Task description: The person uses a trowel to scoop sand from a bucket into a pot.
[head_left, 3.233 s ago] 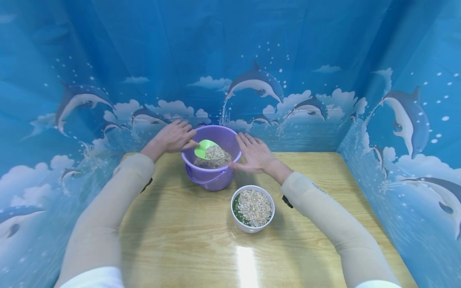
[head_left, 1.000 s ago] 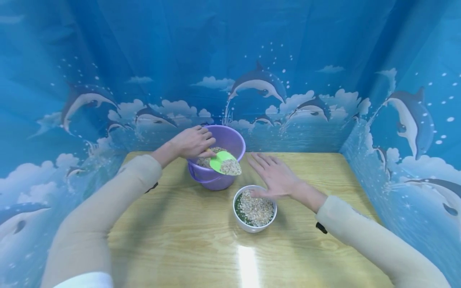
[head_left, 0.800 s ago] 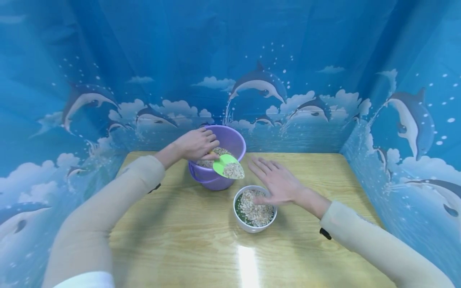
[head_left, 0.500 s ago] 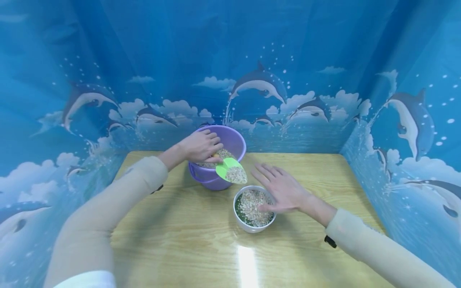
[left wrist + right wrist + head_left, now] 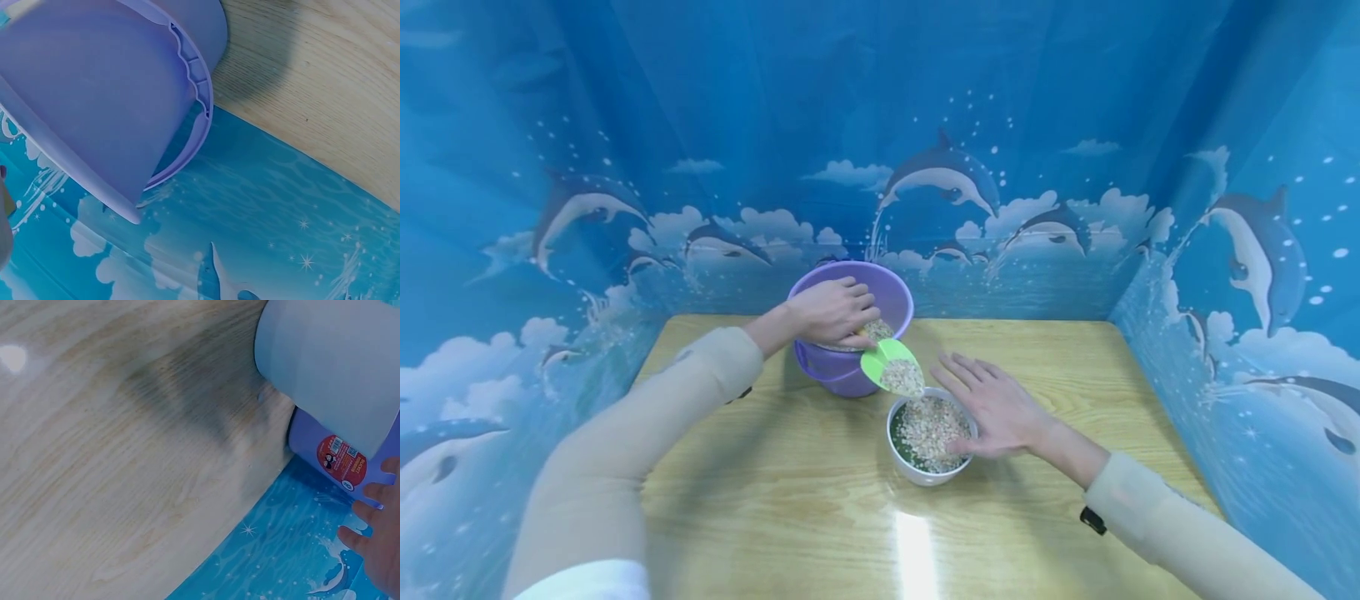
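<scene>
In the head view my left hand (image 5: 838, 312) grips the yellow handle of a green toy shovel (image 5: 874, 360), palm down over the near rim of a purple bucket (image 5: 848, 383). Pale flaky grain (image 5: 901, 377) lies on the shovel's blade, and its tip overlaps the far rim of a white bowl (image 5: 925, 478). Green shows inside the bowl beside the same kind of grain (image 5: 928, 429). My right hand (image 5: 1000, 408), fingers spread, is at the bowl's right side with its thumb over the rim. In the left wrist view only a sliver of the left hand (image 5: 4, 231) shows.
More grain (image 5: 878, 330) lies inside the bucket, partly hidden by the left hand. The wooden table (image 5: 775, 500) ends at a blue dolphin-print curtain (image 5: 880, 208) behind and at both sides. A red label (image 5: 340, 462) is on the bucket in the right wrist view.
My left hand has brought the loaded shovel out of the bucket, toward me and right, to the bowl. My right hand has left the bucket's rim and moved down beside the bowl.
</scene>
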{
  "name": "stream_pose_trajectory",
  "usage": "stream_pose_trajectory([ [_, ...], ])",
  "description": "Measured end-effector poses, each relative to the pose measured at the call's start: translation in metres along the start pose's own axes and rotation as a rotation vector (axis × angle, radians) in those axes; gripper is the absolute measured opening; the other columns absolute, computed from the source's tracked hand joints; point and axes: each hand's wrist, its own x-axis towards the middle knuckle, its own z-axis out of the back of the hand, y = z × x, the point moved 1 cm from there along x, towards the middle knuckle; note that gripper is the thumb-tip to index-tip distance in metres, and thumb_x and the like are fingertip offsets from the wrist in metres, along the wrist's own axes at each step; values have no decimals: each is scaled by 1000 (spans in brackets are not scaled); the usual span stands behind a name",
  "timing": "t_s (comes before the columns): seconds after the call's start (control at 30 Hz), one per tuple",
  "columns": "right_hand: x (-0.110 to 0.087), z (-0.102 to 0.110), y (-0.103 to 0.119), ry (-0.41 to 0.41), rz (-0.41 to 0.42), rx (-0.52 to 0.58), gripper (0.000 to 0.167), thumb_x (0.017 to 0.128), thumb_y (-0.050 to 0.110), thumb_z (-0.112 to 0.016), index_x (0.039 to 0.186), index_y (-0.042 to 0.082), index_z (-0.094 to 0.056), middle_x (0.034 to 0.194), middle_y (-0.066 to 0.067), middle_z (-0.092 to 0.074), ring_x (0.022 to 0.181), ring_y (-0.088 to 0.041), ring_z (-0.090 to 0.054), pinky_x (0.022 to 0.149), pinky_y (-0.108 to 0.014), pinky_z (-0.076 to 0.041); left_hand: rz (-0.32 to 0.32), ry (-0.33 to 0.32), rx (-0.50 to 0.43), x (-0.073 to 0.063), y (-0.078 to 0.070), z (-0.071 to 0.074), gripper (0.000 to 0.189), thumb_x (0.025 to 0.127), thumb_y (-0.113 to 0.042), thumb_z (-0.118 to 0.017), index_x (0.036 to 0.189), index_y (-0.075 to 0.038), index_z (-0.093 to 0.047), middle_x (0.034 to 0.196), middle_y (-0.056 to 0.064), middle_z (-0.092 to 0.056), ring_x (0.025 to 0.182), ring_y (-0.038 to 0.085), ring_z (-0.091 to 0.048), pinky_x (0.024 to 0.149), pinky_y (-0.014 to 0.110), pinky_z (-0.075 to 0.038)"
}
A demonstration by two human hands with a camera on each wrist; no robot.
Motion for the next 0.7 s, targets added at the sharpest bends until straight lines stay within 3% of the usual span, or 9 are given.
stream_pose_trajectory([
  [0.23, -8, -7, 3, 34, -11, -1, 115, 85, 87, -55, 165, 7, -31, 169, -21, -36, 154, -43, -42, 118, -64, -42, -39, -12, 19, 7, -3, 1, 53, 106, -64, -45, 107, -13, -60, 101, 6, -69, 97, 25, -64, 91, 42, -53],
  [0.47, -10, -12, 7, 42, -20, 45, 118, 82, 80, -66, 166, 7, -27, 170, -22, -35, 154, -44, -41, 118, -65, -42, -65, -1, 10, 14, -5, 3, 54, 106, -67, -42, 104, -15, -58, 101, 6, -69, 99, 25, -65, 93, 42, -54],
  [0.7, -12, -15, 8, 49, -25, 51, 121, 83, 85, -60, 165, 4, -27, 169, -22, -36, 154, -44, -41, 117, -64, -44, -97, 9, 25, 23, -5, 5, 56, 106, -67, -40, 105, -15, -60, 103, 6, -70, 101, 25, -66, 96, 42, -55],
])
